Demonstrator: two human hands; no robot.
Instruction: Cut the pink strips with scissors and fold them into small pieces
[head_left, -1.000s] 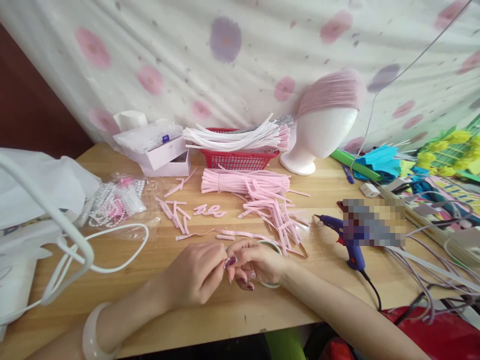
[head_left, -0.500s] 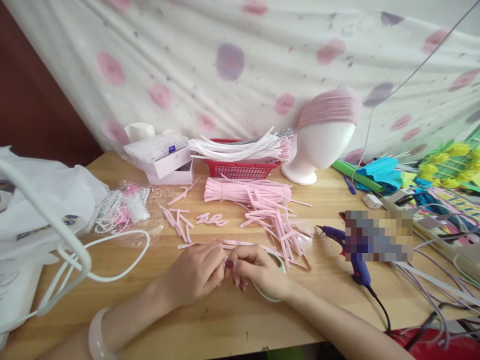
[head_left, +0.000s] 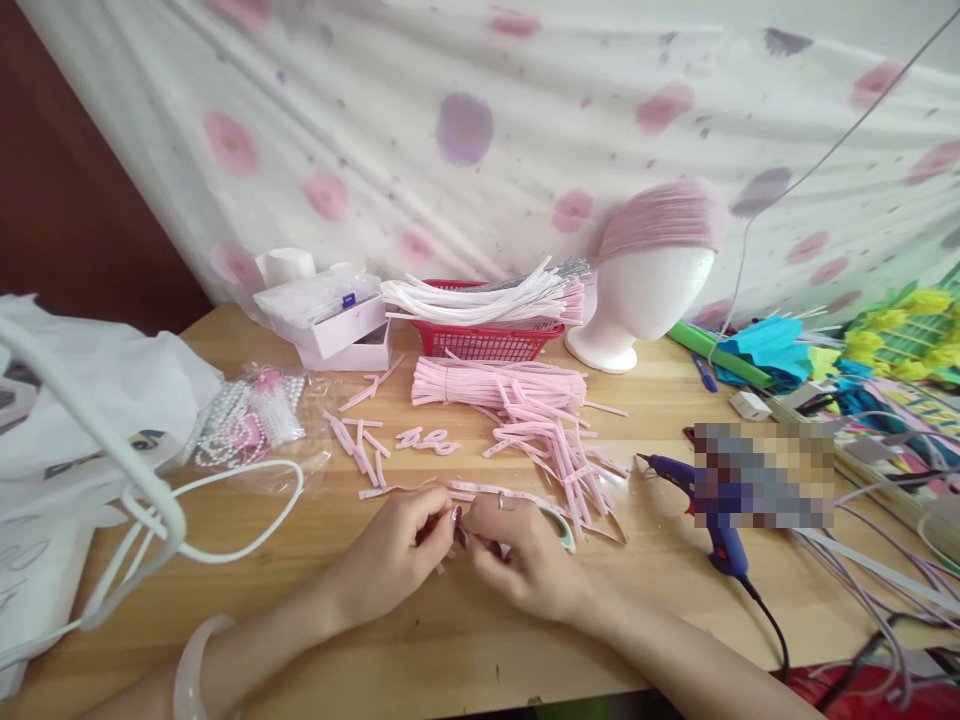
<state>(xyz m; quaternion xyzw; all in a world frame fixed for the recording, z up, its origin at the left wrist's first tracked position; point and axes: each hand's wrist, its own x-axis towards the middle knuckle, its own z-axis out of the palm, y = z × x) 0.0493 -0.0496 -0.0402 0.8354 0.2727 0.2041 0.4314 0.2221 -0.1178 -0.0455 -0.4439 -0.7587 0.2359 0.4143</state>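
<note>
My left hand (head_left: pixel 390 560) and my right hand (head_left: pixel 529 560) meet over the front middle of the table, fingertips pinched together. A small pale pink piece of pipe cleaner (head_left: pixel 441 567) peeks out under the fingers; most of it is hidden. Beyond the hands lie a pink measuring tape (head_left: pixel 499 489) and small looped pink pipe cleaners (head_left: pixel 429 440). Partly behind my right hand is a pale green curved thing (head_left: pixel 561 527). Bent pink pipe cleaners (head_left: pixel 555 450) are heaped ahead and to the right, with a tied bundle (head_left: pixel 495 383) behind them.
At the right lies a blue glue gun (head_left: pixel 724 540) with its cord. A red basket (head_left: pixel 487 342) of pipe cleaners and a white foam head (head_left: pixel 652 290) stand at the back. Left are bagged beads (head_left: pixel 251 415), boxes (head_left: pixel 345 335), cut pieces (head_left: pixel 360 445) and a white tubular frame (head_left: pixel 97 430).
My right hand has rolled over, its knuckles and a ring now facing up. The fingertips stay together, and a pale pink bit shows beneath them.
</note>
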